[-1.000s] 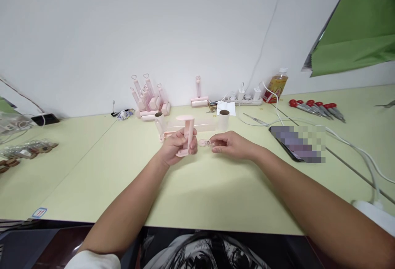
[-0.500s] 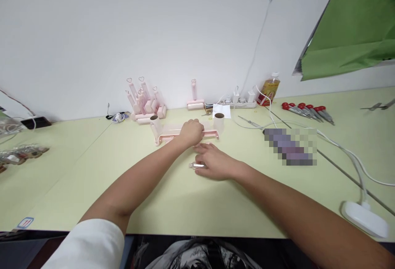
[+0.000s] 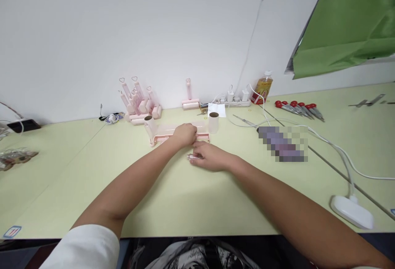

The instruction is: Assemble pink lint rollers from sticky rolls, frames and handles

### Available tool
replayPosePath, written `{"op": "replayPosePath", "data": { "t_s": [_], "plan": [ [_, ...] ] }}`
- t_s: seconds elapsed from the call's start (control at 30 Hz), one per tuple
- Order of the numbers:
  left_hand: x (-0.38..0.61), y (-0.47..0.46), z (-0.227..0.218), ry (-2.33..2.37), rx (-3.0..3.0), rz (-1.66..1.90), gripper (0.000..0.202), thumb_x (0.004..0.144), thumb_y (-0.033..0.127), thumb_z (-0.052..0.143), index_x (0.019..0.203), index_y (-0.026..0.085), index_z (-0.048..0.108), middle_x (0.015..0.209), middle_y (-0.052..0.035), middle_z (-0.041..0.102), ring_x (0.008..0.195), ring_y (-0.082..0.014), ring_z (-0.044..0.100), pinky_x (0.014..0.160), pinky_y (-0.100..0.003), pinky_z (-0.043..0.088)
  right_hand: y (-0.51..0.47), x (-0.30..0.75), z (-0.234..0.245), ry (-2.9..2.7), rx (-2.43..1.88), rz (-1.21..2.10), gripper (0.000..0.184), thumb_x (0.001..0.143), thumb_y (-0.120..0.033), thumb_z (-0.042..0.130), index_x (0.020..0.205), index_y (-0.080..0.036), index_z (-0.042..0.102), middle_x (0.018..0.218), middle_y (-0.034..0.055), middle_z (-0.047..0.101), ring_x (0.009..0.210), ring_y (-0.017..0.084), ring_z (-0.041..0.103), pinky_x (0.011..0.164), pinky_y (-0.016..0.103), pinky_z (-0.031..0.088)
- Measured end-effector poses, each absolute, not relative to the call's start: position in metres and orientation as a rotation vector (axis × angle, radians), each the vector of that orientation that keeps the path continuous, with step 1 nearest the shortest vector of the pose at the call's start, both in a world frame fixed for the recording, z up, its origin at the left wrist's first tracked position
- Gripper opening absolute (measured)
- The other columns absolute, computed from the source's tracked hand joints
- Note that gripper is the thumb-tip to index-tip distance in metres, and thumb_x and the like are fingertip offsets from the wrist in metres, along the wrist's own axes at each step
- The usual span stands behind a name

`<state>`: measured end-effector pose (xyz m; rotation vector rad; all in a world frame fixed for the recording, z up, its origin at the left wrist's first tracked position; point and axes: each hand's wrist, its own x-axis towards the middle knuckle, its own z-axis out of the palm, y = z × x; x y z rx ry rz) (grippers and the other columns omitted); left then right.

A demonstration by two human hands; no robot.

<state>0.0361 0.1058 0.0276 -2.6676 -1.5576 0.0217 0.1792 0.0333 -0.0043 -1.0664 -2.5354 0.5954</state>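
My left hand (image 3: 185,134) is closed over the right half of a long pink lint roller frame (image 3: 160,139), its fingers curled down on it. Close beside it, my right hand (image 3: 212,156) holds a small clear, shiny tube-like piece (image 3: 194,157) under its curled fingers, while its forefinger reaches to the frame near the left fingertips. What the fingertips touch there is hidden. Behind the frame lies a translucent pale cover (image 3: 166,128). A sticky-paper roll (image 3: 213,125) with a cardboard core stands to the right, and another roll (image 3: 150,127) leans at the frame's left end.
Several pink lint rollers (image 3: 141,107) with heart-shaped loops stand by the wall, and one more roller (image 3: 190,104) stands apart. A power strip (image 3: 236,103), a drink bottle (image 3: 262,89), red-ended tools (image 3: 299,108), a pixelated object (image 3: 282,144) and white cables (image 3: 336,144) are on the right.
The camera view has turned slightly, shifting the scene to the left. Both hands stay at the frame, and the right hand has come slightly closer to it.
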Motion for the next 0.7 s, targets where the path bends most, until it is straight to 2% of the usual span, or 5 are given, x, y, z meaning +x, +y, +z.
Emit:
{"op": "replayPosePath", "data": {
  "t_s": [0.1,0.3,0.43,0.7],
  "plan": [
    [0.030,0.098,0.033,-1.534,-2.686,-0.003,0.026,0.084,0.025,0.051,0.101,0.019,0.070,0.101,-0.0093,0.067,0.091,-0.0234,0.063,0.073,-0.031,0.048,0.032,0.181,-0.001,-2.512,-1.063,0.621,0.032,0.089,-0.040,0.049,0.067,-0.017,0.050,0.088,0.0058,0.056,0.070,0.015,0.049,0.059,0.027,0.035],
    [0.025,0.079,0.035,-1.277,-2.789,-0.027,0.023,0.084,0.021,0.049,0.093,0.022,0.070,0.097,-0.0072,0.065,0.094,-0.0222,0.060,0.075,-0.031,0.045,0.007,0.180,0.018,-2.597,-0.886,0.520,0.027,0.084,-0.034,0.057,0.065,-0.017,0.051,0.085,0.0069,0.057,0.082,0.020,0.051,0.072,0.032,0.038],
    [0.031,0.073,0.025,-0.980,-2.844,-0.018,0.022,0.085,0.029,0.052,0.095,0.019,0.069,0.098,-0.0094,0.063,0.094,-0.0250,0.059,0.078,-0.035,0.046,-0.010,0.171,0.021,-2.742,-0.809,0.719,0.027,0.080,-0.036,0.062,0.066,-0.018,0.050,0.078,0.0035,0.056,0.070,0.015,0.049,0.063,0.028,0.035],
    [0.042,0.081,0.011,-1.249,-2.828,0.060,0.035,0.095,0.035,0.036,0.101,0.018,0.066,0.098,-0.0101,0.065,0.090,-0.0254,0.063,0.075,-0.036,0.047,-0.007,0.170,0.010,-2.728,-0.822,0.740,0.027,0.080,-0.037,0.060,0.065,-0.018,0.047,0.074,0.0011,0.052,0.065,0.013,0.045,0.060,0.027,0.031]
  ]
}}
